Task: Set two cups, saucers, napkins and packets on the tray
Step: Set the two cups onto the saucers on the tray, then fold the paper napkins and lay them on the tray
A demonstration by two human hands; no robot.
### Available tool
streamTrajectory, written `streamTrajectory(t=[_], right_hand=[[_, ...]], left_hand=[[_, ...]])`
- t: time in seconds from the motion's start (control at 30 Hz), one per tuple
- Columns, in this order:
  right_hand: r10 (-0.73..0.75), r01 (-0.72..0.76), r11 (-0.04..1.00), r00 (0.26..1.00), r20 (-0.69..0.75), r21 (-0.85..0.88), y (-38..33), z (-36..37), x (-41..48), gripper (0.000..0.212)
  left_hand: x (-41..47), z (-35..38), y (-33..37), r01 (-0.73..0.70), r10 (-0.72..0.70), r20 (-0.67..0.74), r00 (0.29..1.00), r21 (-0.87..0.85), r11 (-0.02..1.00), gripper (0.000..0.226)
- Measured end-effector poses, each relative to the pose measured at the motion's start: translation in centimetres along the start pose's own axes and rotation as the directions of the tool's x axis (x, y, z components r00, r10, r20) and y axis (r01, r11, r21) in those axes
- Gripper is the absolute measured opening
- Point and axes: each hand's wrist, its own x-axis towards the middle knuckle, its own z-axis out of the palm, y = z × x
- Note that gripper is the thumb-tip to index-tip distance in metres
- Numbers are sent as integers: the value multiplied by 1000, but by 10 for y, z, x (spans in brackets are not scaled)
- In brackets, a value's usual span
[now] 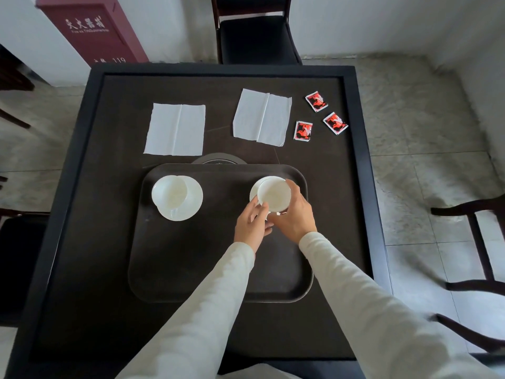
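Cup (pixel 274 194) at the tray's (pixel 205 269) 2 o'clock, over its saucer (pixel 253 190), gripped by both hands: right hand (pixel 293 214) round its side, left hand (pixel 252 225) pinching its near edge. Second cup (pixel 170 192) on second saucer (pixel 192 205) at 10. Napkins (pixel 176 129) (pixel 262 117) and red packets (pixel 316 101) (pixel 335 123) (pixel 303 131) lie on the table (pixel 95 242) toward 12 and 1. Red cabinet (pixel 93 28) at 11 reads "119".

The room looks like a public tea or games room rather than a home. A red fire-extinguisher cabinet (pixel 95 31) with Chinese lettering and "119" stands against the white wall. Dark wooden chairs (pixel 257 36) ring a square, raised-rim tabletop (pixel 109 187) on a stone-tiled floor (pixel 423 119). A serving tray (pixel 191 255) carries white cups (pixel 169 191) on saucers (pixel 192 207).
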Motion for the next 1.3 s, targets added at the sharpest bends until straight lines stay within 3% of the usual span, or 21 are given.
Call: streamTrajectory(t=[0.3, 0.57, 0.87, 1.07, 1.3], right_hand=[[-10, 9, 999, 1000, 26, 34, -1, -2, 1, 86], [17, -16, 1000, 996, 92, -13, 0, -7, -4, 116], [-65, 65, 998, 998, 19, -22, -1, -27, -9, 111], [-196, 202, 975, 978, -71, 98, -50, -36, -1, 97], [-260, 250, 926, 966, -1, 282, -114, -4, 13, 83]], left_hand=[[2, 2, 1, -19, 19, -26, 999, 8, 1000, 38], [-10, -1, 11, -36, 40, -33, 999, 109, 993, 73], [-33, -37, 27, -181, 198, -96, 976, 162, 970, 60], [-50, -57, 58, -249, 266, -142, 954, 125, 960, 49], [-52, -106, 113, -375, 397, -192, 897, 140, 916, 37]])
